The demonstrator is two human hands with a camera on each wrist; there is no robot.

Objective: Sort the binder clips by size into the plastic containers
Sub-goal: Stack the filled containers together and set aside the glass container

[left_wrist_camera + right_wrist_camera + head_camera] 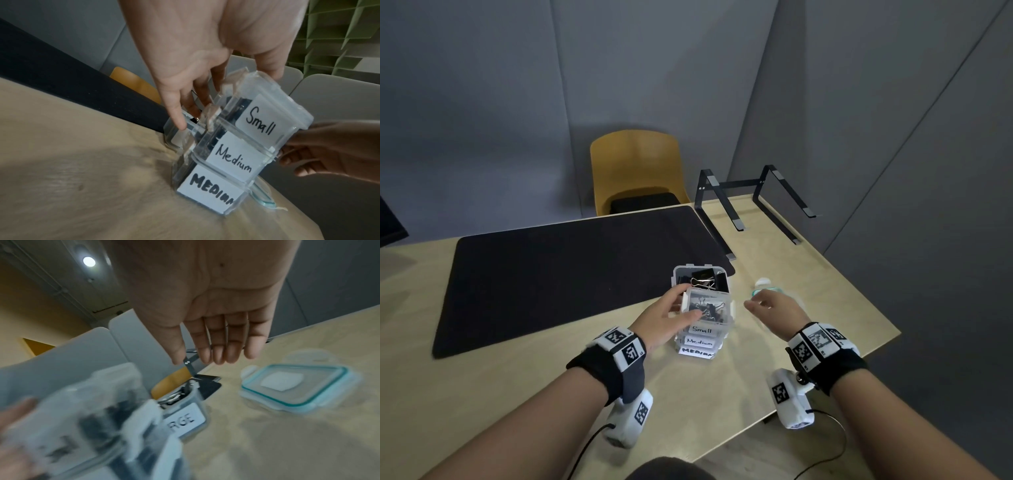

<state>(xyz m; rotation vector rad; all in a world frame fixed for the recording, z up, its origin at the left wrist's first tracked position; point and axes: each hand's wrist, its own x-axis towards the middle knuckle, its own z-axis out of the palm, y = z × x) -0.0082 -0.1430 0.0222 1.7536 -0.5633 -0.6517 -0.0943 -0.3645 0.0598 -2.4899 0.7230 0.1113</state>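
Observation:
Three clear lidded containers stand stacked on the table: Small (709, 310) (257, 113) on top, Medium (700, 341) (232, 155) below it, MEDIUM (697, 353) (209, 188) at the bottom. Dark clips show through the top lid. My left hand (677, 308) (216, 97) holds the Small container, fingers at its left latch and thumb on its near edge. Just behind the stack an open container labelled Large (702, 274) (185, 417) holds big binder clips (702, 281). My right hand (756, 303) (213, 356) hovers right of the stack with straight fingers, holding nothing.
A loose lid with a teal seal (767, 289) (294, 386) lies on the wooden table (517, 394) under my right hand. A black mat (551, 274) covers the table's far left. A black laptop stand (756, 202) sits at the back right, with a yellow chair (637, 168) behind the table.

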